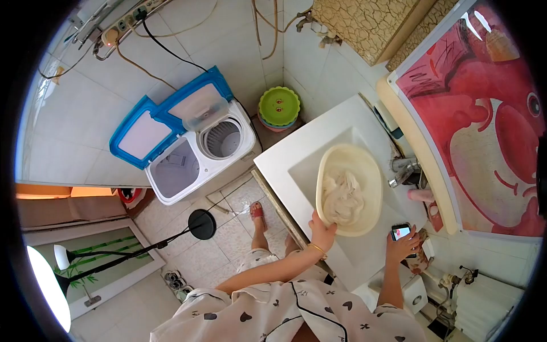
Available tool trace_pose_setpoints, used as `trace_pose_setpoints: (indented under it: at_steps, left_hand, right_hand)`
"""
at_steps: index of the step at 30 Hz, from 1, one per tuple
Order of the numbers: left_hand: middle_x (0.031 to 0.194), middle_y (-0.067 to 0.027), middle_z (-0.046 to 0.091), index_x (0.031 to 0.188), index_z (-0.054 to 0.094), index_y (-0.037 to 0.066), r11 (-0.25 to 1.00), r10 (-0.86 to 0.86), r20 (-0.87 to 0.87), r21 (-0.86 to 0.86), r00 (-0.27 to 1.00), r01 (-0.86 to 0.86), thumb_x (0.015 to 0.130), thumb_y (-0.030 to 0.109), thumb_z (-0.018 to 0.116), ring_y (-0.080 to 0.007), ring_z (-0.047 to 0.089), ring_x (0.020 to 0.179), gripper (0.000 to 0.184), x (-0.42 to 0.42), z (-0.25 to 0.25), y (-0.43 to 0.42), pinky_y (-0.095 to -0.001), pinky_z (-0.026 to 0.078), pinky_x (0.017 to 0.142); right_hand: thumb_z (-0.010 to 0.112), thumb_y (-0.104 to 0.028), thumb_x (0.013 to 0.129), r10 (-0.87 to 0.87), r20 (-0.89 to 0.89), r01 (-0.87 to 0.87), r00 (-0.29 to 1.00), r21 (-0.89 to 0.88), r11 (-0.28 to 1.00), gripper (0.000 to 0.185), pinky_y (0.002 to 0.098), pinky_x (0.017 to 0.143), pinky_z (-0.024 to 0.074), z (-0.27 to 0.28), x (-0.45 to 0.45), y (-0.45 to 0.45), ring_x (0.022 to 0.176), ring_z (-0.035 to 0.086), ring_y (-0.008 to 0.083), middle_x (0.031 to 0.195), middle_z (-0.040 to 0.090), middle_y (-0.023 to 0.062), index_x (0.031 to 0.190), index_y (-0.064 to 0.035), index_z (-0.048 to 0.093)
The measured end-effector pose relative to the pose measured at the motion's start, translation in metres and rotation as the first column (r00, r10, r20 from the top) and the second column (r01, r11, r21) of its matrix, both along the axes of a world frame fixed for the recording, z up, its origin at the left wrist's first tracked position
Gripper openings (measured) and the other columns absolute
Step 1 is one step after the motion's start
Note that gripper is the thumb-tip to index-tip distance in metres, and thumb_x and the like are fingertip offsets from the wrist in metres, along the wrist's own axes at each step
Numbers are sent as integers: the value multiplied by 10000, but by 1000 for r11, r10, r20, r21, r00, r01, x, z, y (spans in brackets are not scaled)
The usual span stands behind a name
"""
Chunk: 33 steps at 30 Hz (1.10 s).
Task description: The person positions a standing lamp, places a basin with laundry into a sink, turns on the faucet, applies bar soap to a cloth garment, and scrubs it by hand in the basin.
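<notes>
My left hand [322,231] grips the near left rim of a cream plastic basin [370,188], its fingers wrapped on the edge. The basin rests in a white sink [296,165], and a pale, wet-looking cloth [343,198] lies bunched inside it. To the right, my right hand [401,246] is at a phone [400,231] with a lit screen, near the counter's right end. The fingers lie over the phone's lower part. A metal faucet [403,172] stands just right of the basin.
At left a twin-tub washing machine [199,171] has its blue-edged lids raised. Green basin [279,106] sits stacked in the corner. A lamp stand [201,224] crosses the tiled floor. Right of the sink hangs a red cartoon cover [484,131]. White box-like object [413,293] stands below the phone.
</notes>
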<state>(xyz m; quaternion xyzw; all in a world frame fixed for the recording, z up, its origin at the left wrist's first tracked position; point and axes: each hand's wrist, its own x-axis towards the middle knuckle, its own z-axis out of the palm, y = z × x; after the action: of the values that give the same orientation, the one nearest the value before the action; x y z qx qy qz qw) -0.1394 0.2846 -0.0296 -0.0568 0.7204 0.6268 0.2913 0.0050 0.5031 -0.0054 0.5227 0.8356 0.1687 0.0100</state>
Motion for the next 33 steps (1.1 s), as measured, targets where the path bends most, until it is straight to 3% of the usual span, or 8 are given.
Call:
trace_pose_setpoints:
  at_steps: [7,9,16,19,28,30,32,33]
  left_hand:
    - [1153,-196,308,1260,260,18,979,98,-2,-178,995,-97,801,3,529,-223,488,888,533,23,-19,25,-308,494,581]
    - [1103,-186,381,1231,307,23,995,34,345,78,938,-65,796,43,569,-219,508,851,508,22,-21,20,-326,500,613]
    - [1016,-128,578,1132,465,5,940,-340,936,340,97,15,806,224,606,-239,579,1012,418,9,26,20,-416,513,823]
    - [1033,-109,555,1184,435,28,788,-615,783,605,92,110,835,220,568,-229,576,1037,419,19,35,23,-396,503,870]
    - [1162,-115,525,1272,422,105,697,-712,376,478,593,535,796,119,590,-201,577,1005,505,60,-27,100,-300,489,830]
    - [1159,-113,522,1293,399,81,664,-674,-174,282,718,692,748,77,591,-179,571,939,578,112,-115,130,-269,480,787]
    - [1158,-108,522,1293,398,54,742,-580,-142,316,802,592,705,36,585,-163,562,880,617,127,-127,149,-251,471,732]
    - [1158,-103,522,1283,409,39,812,-520,190,413,833,412,687,16,577,-158,556,855,620,122,-100,158,-249,465,699]
  right_hand:
    - [767,-391,606,56,-103,-61,993,-48,997,920,581,952,263,-5,8,6,1167,392,337,1238,408,158,1340,-100,295]
    - [767,-369,593,125,-135,-125,983,5,992,903,556,938,265,-10,14,10,1156,395,323,1215,419,146,1325,-98,312]
    - [780,-352,583,145,-126,-154,981,-65,986,914,557,949,237,-6,17,12,1177,376,307,1216,421,137,1327,-101,311]
    - [789,-375,603,150,-146,-163,978,-81,983,925,582,966,218,-1,18,9,1187,370,322,1234,412,150,1338,-103,297]
    - [839,-358,536,155,-178,-177,972,-110,978,1008,491,968,258,11,13,7,1170,377,331,1255,405,149,1345,-97,298]
    - [839,-358,541,146,-164,-170,976,-143,975,998,490,964,272,17,16,8,1176,375,340,1246,412,155,1341,-94,303]
    - [838,-356,543,135,-151,-160,979,-166,973,990,489,960,284,20,17,12,1180,375,346,1238,418,160,1336,-91,308]
    - [837,-355,543,128,-144,-153,981,-174,973,987,488,957,289,22,19,13,1181,377,347,1234,420,163,1335,-91,310]
